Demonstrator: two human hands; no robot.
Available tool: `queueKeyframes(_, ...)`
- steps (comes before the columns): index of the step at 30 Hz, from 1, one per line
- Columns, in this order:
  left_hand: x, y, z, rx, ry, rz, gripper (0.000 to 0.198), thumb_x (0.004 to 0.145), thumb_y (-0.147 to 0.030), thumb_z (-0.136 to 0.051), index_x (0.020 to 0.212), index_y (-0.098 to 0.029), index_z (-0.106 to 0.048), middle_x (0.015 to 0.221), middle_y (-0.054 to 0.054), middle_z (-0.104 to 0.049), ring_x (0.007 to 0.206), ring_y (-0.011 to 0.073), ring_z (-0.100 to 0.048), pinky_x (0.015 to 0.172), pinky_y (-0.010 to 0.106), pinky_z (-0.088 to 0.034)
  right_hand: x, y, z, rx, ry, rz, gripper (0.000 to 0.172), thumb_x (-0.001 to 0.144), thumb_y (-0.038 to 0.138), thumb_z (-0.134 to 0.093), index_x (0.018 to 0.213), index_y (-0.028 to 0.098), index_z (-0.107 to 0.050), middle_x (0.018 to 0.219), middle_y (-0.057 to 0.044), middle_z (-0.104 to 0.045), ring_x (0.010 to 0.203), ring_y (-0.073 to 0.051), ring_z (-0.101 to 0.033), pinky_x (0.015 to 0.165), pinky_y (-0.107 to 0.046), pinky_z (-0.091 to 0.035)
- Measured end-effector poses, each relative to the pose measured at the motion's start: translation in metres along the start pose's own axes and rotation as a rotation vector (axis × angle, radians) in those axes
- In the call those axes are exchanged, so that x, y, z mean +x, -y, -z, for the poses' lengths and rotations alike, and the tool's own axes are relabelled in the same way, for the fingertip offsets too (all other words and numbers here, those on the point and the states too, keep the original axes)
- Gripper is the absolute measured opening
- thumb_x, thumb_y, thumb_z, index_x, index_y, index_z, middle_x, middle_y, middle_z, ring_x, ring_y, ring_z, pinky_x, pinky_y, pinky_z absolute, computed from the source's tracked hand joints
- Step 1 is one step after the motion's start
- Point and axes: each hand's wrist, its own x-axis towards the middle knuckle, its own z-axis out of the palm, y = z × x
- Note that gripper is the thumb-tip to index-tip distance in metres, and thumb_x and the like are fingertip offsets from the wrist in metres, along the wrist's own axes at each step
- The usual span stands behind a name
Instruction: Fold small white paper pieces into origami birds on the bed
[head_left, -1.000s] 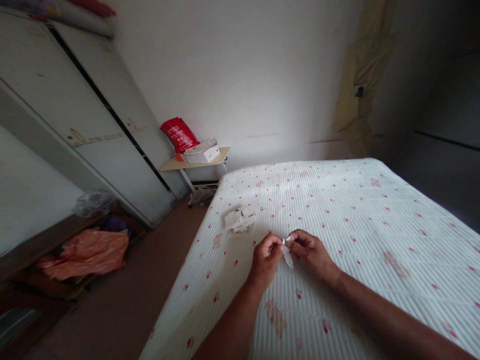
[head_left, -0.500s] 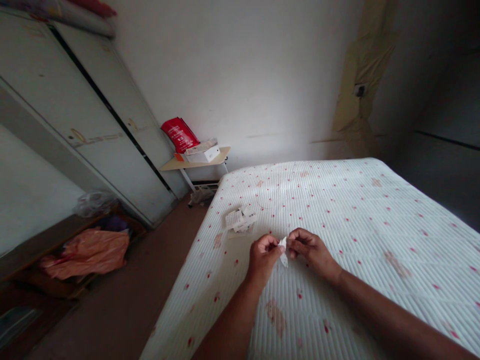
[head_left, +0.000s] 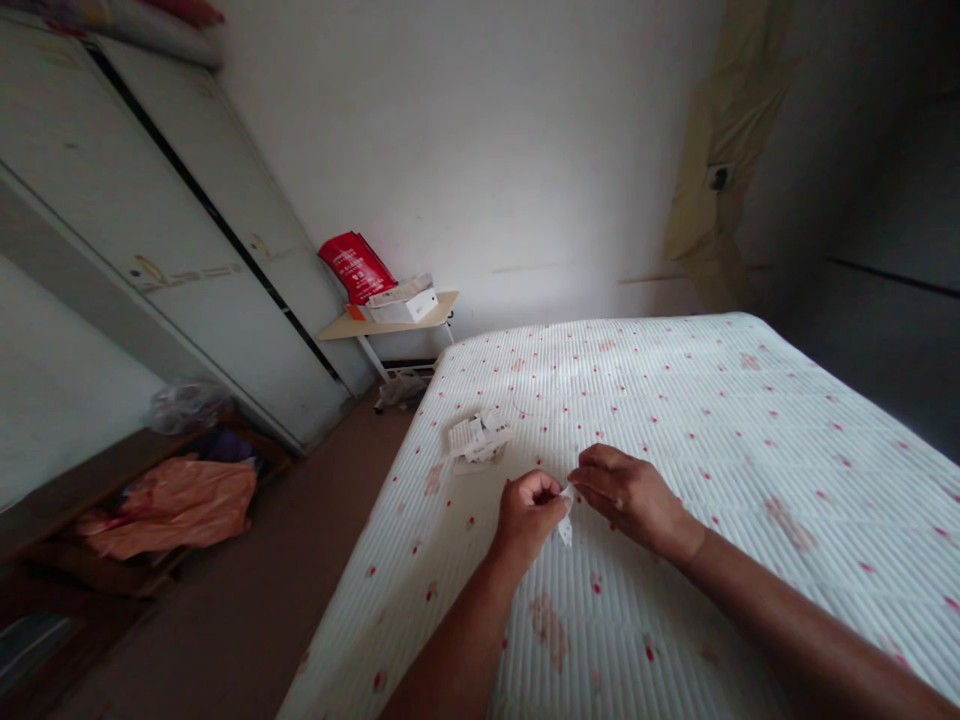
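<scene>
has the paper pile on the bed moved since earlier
No, the paper pile keeps the same spot, above and right of the brownish print on the bedspread.

Ribbed cloth, matt paper and crinkled plastic
The bedspread is quilted cloth with a matt, finely ridged surface, while the white scrap looks like thin, creased paper and the pile of pieces like flat printed paper with a dull finish; the red bag appears to be smooth plastic with a slight gloss, the white box smooth card, and the small table's top a plain, smooth board; the orange bag is wrinkled, softly shiny plastic, the clear bag crumpled, glinting film, the low shelf unit dark, worn-looking wood, and the cabinet smooth but scuffed
</scene>
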Motion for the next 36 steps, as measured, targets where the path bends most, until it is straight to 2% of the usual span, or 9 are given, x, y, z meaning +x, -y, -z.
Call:
queueKeyframes(7, 0.001, 0.003, 0.0, 0.055, -0.002, -0.018, 0.008, 0.06, -0.019, -0.06, 0.058, -0.014, -0.053, 0.049, -0.006, -0.042, 0.047, 0.0063, -0.035, 0.046, 0.019, -0.027, 0.004, 0.005, 0.003, -0.209, 0.043, 0.036, 0.025, 0.087, 0.018, -0.043, 0.072, 0.017, -0.063, 0.08, -0.007, -0.059, 0.072, -0.015, -0.054, 0.064, -0.024, -0.04)
queueKeyframes(10, 0.001, 0.003, 0.001, 0.057, 0.009, -0.016, 0.008, 0.06, -0.019, -0.061, 0.059, -0.014, -0.054, 0.049, -0.006, -0.043, 0.047, 0.0066, -0.036, 0.047, 0.019, -0.027, 0.004, 0.008, 0.005, -0.2, 0.062, 0.003, 0.023, 0.085, 0.016, -0.044, 0.069, 0.016, -0.061, 0.076, -0.005, -0.058, 0.069, -0.014, -0.053, 0.063, -0.024, -0.039)
queueKeyframes(13, 0.001, 0.004, 0.003, 0.045, 0.018, -0.023, 0.009, 0.061, -0.02, -0.061, 0.06, -0.014, -0.055, 0.05, -0.005, -0.044, 0.048, 0.0068, -0.036, 0.047, 0.019, -0.027, 0.003, 0.009, 0.003, -0.02, 0.053, -0.096, 0.019, 0.082, 0.015, -0.046, 0.071, 0.017, -0.061, 0.075, -0.004, -0.057, 0.066, -0.013, -0.053, 0.061, -0.023, -0.038)
queueKeyframes(18, 0.001, 0.004, 0.006, -0.041, 0.064, 0.006, 0.012, 0.061, -0.022, -0.063, 0.061, -0.014, -0.054, 0.051, -0.005, -0.043, 0.048, 0.0065, -0.034, 0.047, 0.02, -0.025, 0.001, 0.002, -0.007, 0.463, 0.031, -0.346, 0.013, 0.077, 0.017, -0.05, 0.068, 0.017, -0.06, 0.07, -0.001, -0.057, 0.064, -0.013, -0.052, 0.06, -0.024, -0.039)
queueKeyframes(22, 0.002, 0.001, 0.008, -0.119, 0.092, 0.046, 0.016, 0.059, -0.023, -0.065, 0.06, -0.014, -0.053, 0.051, -0.005, -0.043, 0.048, 0.0062, -0.033, 0.048, 0.019, -0.025, 0.002, -0.003, -0.013, 0.812, 0.087, -0.558, 0.007, 0.07, 0.02, -0.055, 0.067, 0.016, -0.06, 0.061, 0.002, -0.053, 0.057, -0.011, -0.046, 0.055, -0.023, -0.035)
queueKeyframes(25, 0.002, 0.0, 0.01, -0.171, 0.114, 0.07, 0.017, 0.057, -0.023, -0.066, 0.06, -0.014, -0.053, 0.05, -0.006, -0.043, 0.048, 0.0061, -0.033, 0.049, 0.02, -0.025, 0.003, -0.003, -0.012, 0.927, 0.116, -0.578, 0.008, 0.068, 0.022, -0.057, 0.065, 0.016, -0.06, 0.056, 0.003, -0.049, 0.054, -0.01, -0.042, 0.053, -0.023, -0.032)
queueKeyframes(31, 0.001, 0.0, 0.013, -0.212, 0.17, 0.104, 0.018, 0.057, -0.025, -0.068, 0.06, -0.013, -0.055, 0.051, -0.005, -0.046, 0.048, 0.0067, -0.035, 0.049, 0.021, -0.024, 0.005, 0.0, -0.004, 0.934, 0.145, -0.579, 0.006, 0.064, 0.021, -0.061, 0.062, 0.015, -0.061, 0.056, 0.003, -0.052, 0.053, -0.009, -0.041, 0.053, -0.023, -0.03)
queueKeyframes(36, 0.003, 0.004, 0.013, -0.265, 0.195, 0.093, 0.018, 0.058, -0.025, -0.069, 0.062, -0.013, -0.056, 0.053, -0.004, -0.049, 0.05, 0.007, -0.038, 0.052, 0.021, -0.027, 0.001, -0.005, -0.012, 1.135, 0.118, -0.634, 0.006, 0.062, 0.021, -0.065, 0.063, 0.015, -0.064, 0.053, 0.003, -0.054, 0.051, -0.009, -0.044, 0.053, -0.023, -0.032)
